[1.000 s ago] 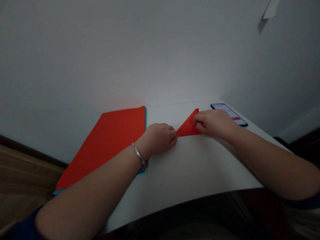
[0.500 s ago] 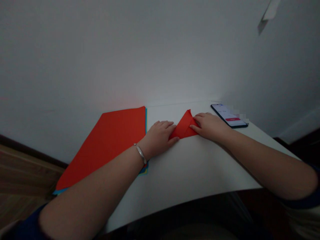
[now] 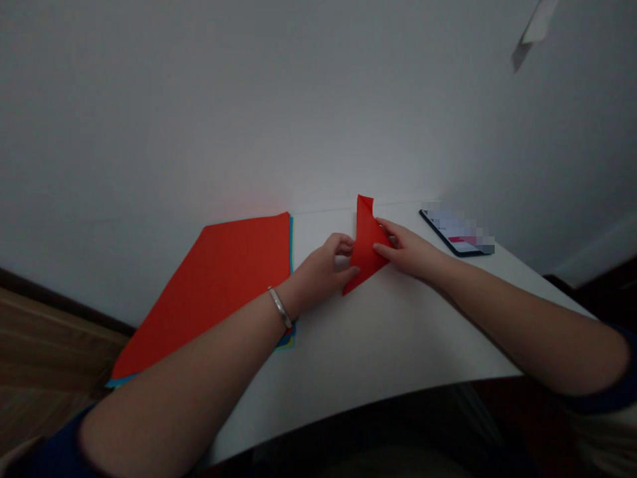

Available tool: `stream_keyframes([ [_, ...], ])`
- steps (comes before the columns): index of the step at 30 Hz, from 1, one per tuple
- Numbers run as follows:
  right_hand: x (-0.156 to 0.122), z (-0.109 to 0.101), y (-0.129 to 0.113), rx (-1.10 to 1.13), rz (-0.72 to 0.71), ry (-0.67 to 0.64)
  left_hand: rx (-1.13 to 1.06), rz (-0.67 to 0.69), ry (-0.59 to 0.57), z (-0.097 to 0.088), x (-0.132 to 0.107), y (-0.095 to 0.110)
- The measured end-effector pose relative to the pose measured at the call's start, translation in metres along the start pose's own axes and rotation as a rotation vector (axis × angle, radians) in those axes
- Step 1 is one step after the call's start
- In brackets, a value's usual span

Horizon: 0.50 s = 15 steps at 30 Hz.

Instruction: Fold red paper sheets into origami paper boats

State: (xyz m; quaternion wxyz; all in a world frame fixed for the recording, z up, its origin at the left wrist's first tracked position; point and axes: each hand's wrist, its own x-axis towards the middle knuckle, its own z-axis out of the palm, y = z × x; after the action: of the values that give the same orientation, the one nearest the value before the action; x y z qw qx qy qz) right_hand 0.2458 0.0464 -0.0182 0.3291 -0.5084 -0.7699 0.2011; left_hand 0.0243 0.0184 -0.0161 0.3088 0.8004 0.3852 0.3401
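Observation:
A folded piece of red paper (image 3: 367, 242) is raised between my hands above the white table, with a small bent flap at its top and a pointed lower corner. My right hand (image 3: 405, 251) pinches its right edge, thumb in front and fingers going behind. On the other side, my left hand (image 3: 326, 269) has its thumb over the paper's left edge and its fingers curled beside and partly behind it. A silver bangle circles my left wrist.
A stack of coloured sheets (image 3: 223, 279), red on top with blue and yellow edges below, lies to the left under my forearm. At the right back a phone (image 3: 460, 242) rests face up. A wall rises behind the white table (image 3: 388, 345).
The folded paper has been lifted off the table and turned, its top swinging left and its lower corner toward me. My left fingers have gone from lying flat to curled.

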Motion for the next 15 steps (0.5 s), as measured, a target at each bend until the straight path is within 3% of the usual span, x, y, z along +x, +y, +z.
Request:
stream_keyframes([
  [3,-0.003,0.005,-0.006,0.296,0.09,0.003,-0.035,0.117,-0.017,0.001,0.0,0.002],
  [7,-0.006,0.011,-0.017,0.563,0.122,-0.054,-0.117,0.153,-0.035,0.002,-0.001,0.006],
  [12,-0.004,0.015,-0.027,0.659,0.026,-0.045,-0.217,0.152,-0.028,0.004,0.0,0.011],
  [15,-0.004,0.016,-0.029,0.686,0.016,-0.067,-0.267,0.143,-0.082,0.004,0.001,0.011],
])
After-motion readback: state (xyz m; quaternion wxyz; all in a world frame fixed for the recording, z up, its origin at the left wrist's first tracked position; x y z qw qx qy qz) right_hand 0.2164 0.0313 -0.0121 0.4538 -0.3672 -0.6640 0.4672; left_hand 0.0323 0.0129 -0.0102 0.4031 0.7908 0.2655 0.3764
